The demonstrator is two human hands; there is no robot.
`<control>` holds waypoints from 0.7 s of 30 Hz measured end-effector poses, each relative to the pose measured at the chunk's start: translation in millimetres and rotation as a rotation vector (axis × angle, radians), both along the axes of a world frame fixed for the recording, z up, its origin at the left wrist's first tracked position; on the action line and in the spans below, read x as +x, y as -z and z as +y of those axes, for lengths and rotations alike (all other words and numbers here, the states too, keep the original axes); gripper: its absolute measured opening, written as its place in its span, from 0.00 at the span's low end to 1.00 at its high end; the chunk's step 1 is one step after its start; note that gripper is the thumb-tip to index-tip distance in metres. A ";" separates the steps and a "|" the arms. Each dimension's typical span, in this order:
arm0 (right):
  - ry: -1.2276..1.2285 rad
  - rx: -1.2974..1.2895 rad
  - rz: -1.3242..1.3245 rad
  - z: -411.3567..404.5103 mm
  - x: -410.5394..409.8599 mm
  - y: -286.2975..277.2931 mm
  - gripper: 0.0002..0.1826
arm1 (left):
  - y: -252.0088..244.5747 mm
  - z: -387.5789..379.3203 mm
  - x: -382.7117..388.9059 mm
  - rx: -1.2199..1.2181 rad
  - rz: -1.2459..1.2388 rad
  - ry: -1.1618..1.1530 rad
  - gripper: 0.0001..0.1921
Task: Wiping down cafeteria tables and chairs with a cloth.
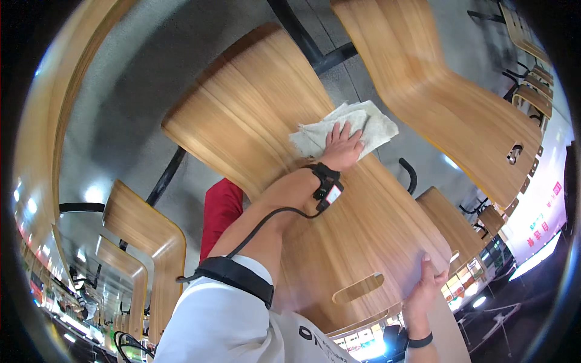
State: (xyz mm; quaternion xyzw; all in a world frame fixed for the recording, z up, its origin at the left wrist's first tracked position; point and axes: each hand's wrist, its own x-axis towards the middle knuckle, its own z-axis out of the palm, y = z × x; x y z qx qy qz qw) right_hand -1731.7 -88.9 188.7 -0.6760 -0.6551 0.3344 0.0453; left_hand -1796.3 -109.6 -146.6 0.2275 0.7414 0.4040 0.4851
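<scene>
Under my left hand (343,147) a folded off-white cloth (379,125) is pressed against a bent-plywood chair (290,104), near the bend between seat and backrest. The fingers lie spread over the cloth, and part of it hangs past the chair's side edge. A black wrist device with a small label and a cable (326,186) is strapped to the left wrist. My right hand (424,288) grips the corner of the backrest (363,231), thumb on the front face; its other fingers are partly hidden. An oval handle slot (358,288) is cut near the backrest's top edge.
A second plywood chair (445,100) stands close on the right, and more chairs (145,231) are at the lower left. Black metal tubing (299,36) runs beneath the seats. A wooden tabletop edge (68,104) curves along the left. The floor (136,113) is grey.
</scene>
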 end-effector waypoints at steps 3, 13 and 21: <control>0.034 -0.019 0.039 -1.0 -4.4 -1.5 0.21 | -4.5 -23.3 0.3 0.016 -0.077 0.079 0.26; 0.009 -0.011 0.133 3.5 0.9 11.2 0.18 | 17.2 -239.8 93.4 -0.156 -0.070 0.272 0.28; -0.042 -0.100 0.481 8.6 6.0 35.4 0.14 | -88.5 -140.9 75.6 -0.059 -0.024 0.360 0.34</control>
